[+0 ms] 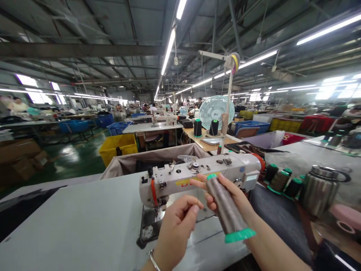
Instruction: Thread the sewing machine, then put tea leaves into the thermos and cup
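A cone of grey-brown thread (pixel 225 205) with a green base and green tip is tilted in front of me. My right hand (pixel 238 194) is closed around its upper part, with a finger or two stretched out past the tip. Left of the cone, my left hand (pixel 180 220) pinches what looks like a fine strand of thread between thumb and forefinger. Both hands are in front of a white sewing machine (pixel 175 178), whose arm spans the table behind them. The hands partly cover the machine's bed.
Several thread cones (pixel 278 182) and a steel flask (pixel 320 190) stand on the right. Behind the machine is a cloth-lined bin (pixel 124 163). Farther off are a fan (pixel 216 112), two black cones and a yellow crate (pixel 117 146). The pale tabletop (pixel 84 226) extends left.
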`<state>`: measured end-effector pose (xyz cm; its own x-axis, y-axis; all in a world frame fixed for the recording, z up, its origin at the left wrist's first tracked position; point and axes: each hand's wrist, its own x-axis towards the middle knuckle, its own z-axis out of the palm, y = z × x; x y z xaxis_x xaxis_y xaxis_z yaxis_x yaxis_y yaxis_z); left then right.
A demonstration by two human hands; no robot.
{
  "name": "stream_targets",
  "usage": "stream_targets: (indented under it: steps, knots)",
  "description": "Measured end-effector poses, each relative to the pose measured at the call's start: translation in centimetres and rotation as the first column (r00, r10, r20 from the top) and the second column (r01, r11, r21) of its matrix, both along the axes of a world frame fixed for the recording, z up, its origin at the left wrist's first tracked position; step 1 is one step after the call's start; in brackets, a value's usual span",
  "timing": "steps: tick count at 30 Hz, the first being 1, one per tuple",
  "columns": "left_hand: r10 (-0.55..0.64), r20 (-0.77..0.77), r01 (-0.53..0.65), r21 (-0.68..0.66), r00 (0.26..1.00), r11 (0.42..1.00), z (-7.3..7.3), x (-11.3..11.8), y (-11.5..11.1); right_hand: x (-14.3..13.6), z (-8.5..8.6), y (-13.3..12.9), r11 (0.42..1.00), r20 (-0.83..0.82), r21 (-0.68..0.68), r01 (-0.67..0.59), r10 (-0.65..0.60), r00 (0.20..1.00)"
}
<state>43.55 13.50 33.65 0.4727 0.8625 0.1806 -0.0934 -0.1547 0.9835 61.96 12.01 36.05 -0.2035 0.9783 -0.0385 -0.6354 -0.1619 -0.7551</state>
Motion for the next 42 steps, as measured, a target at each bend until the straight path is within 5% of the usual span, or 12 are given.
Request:
stream_targets:
  steps: [4,8,13,19,21,23,27,33,36,37,40,42]
  knots:
    - [-0.039,-0.203,0.052,0.058,0.978,0.997,-1.5,-0.4,-0.1,-1.6,-1.6,-2.5,0.985,-0.011,0.152,-0.082,0.084,0.996]
    - [0.068,-0.146,-0.059,0.070,0.987,0.996,-1.3,-0.5,1.8,-3.7,-5.8,-3.9,0.985,0.314,0.163,-0.049,-0.005,0.949]
    - [-0.151,0.054,0.158,-0.155,0.987,0.975,0.1,0.9,2.4,-5.1,-12.7,-2.3,0.902,0.777,0.431,0.011,-0.377,0.504]
    - [0.005,0.185,0.039,-0.236,0.983,0.971,-0.9,1.2,2.1,-3.2,-16.5,-1.1,0.825,0.651,0.559,0.084,-0.500,0.572]
    - [0.003,0.191,0.051,-0.276,0.982,0.960,-1.2,0.5,2.2,-0.8,-16.2,-1.6,0.773,0.682,0.628,0.085,-0.600,0.418]
    - [-0.001,0.171,0.054,-0.304,0.985,0.951,-1.2,-0.3,2.4,2.5,-16.1,-2.0,0.737,0.726,0.671,0.079,-0.675,0.129]
    - [0.006,0.135,0.036,-0.302,0.991,0.953,-0.6,-1.2,2.8,8.5,-17.7,-1.7,0.885,0.814,0.462,-0.063,-0.451,-0.366]
    - [0.032,0.220,0.025,-0.251,0.975,0.968,0.9,-1.1,2.9,9.7,-20.6,-1.5,0.922,0.805,0.378,-0.088,-0.374,-0.461]
    - [0.047,0.271,0.029,-0.270,0.961,0.963,1.3,-1.3,2.9,8.0,-18.9,-2.4,0.892,0.852,0.450,0.040,-0.416,-0.318]
    - [0.047,0.285,0.036,-0.279,0.957,0.960,1.3,-1.4,2.9,7.1,-17.7,-2.7,0.879,0.885,0.459,0.129,-0.441,-0.150]
    - [0.033,0.322,0.066,-0.291,0.946,0.955,1.3,-1.2,2.8,3.2,-13.0,-3.8,0.914,0.688,0.286,0.287,-0.405,0.603]
    - [0.025,0.338,0.078,-0.288,0.941,0.954,1.3,-0.7,2.6,0.2,-9.8,-4.0,0.949,0.428,0.218,0.226,-0.301,0.852]
